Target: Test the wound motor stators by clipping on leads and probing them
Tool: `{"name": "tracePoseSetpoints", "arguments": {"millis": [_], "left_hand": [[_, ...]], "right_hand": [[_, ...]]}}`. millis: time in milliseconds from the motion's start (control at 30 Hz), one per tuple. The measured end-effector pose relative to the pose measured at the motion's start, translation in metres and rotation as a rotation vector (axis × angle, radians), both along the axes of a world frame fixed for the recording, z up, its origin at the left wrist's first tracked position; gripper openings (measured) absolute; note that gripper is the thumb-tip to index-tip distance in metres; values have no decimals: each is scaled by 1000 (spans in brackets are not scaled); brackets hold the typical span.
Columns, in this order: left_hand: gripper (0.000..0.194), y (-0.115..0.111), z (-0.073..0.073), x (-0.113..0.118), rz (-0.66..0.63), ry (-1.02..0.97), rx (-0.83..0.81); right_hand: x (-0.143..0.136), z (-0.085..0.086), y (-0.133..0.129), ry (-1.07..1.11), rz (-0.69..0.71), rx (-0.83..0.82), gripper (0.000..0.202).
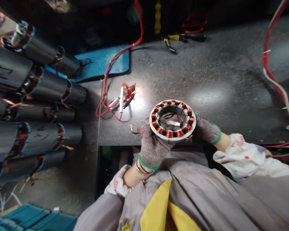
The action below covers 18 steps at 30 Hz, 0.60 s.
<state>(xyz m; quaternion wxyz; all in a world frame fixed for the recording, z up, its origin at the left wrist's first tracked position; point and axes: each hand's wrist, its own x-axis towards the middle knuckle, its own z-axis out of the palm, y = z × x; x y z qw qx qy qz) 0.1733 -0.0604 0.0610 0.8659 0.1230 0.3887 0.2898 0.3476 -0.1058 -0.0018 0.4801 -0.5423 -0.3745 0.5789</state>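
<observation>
Here we are with the metal ring (169, 134), packed all round with copper coils, held up at the near edge of the workbench (163, 75), its face tilted up towards us; whether it touches the bench we can't tell. Our left hand (155, 146), in a knitted glove with a green cuff, is gripping the ring from below on its left side. Our right hand (205, 129), gloved to match, is closed on the right side, most of its fingers hidden behind the rim. A loose copper wire (137, 131) pokes out to the left, and just beyond lie the red clips (128, 92) on their red leads (107, 74). Further back we've got a blue mat (119, 61), and over to its right, yellow-and-black pliers (169, 44). Away left, steel tubes (51, 77) lie side by side, wearing coils of their own, and red-and-white cables (267, 57) hang down the far right.
</observation>
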Motion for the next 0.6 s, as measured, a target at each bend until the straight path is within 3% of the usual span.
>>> {"name": "tracePoseSetpoints", "arguments": {"millis": [133,233,367,467,533,600], "left_hand": [[58,1,-9,-1,-15,5,2],[56,0,-7,-1,-7,-4,-12],[56,10,-10,3,17,-1,-58],[56,26,-25,2,37,124,-50],[60,34,-38,2,-35,340,168],[67,41,-51,4,-162,572,519]], "right_hand": [[10,-5,-2,229,53,-137,75],[15,-10,-7,344,108,-208,73],[20,-9,-5,401,149,-201,72],[21,1,5,369,246,-241,72],[18,11,11,310,275,-277,69],[16,20,15,245,223,-260,67]]}}
